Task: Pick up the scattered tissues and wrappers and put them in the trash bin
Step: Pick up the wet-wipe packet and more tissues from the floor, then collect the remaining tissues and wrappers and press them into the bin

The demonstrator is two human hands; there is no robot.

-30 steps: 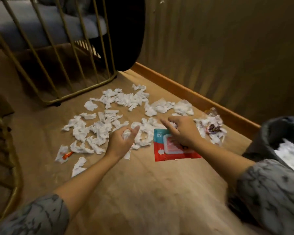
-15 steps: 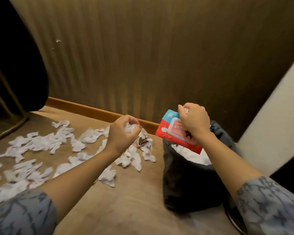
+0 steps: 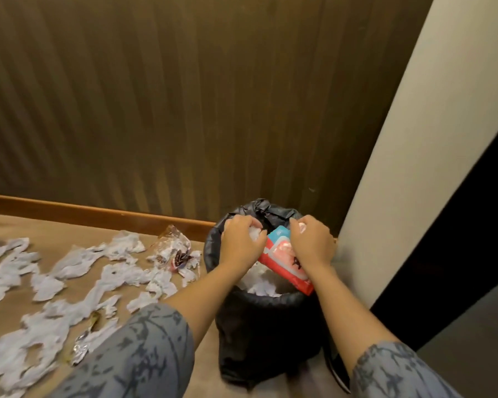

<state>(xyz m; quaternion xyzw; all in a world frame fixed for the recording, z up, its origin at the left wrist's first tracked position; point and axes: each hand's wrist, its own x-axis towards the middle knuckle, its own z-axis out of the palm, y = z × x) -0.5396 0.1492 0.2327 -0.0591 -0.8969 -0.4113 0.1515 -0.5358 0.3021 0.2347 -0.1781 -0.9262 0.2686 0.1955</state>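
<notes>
Both hands are over the mouth of the trash bin (image 3: 259,326), which is lined with a black bag and holds white tissues. My left hand (image 3: 240,244) is closed around a wad of white tissues (image 3: 255,235). My right hand (image 3: 311,244) grips a red and blue wet-wipe wrapper (image 3: 282,261), whose lower end hangs inside the bin. Several torn white tissues (image 3: 78,265) lie scattered on the floor to the left of the bin. A crumpled clear wrapper (image 3: 173,248) sits among them near the wall.
A ribbed brown wall (image 3: 184,110) with a wooden baseboard (image 3: 98,214) runs behind the bin. A pale column (image 3: 414,168) stands right of it, with a dark panel (image 3: 457,239) beyond. A small foil scrap (image 3: 79,349) lies by my left sleeve.
Both hands have carried their loads from above the floor to over the bin. The wrapper now dips into the bin mouth. The view has turned right toward the bin.
</notes>
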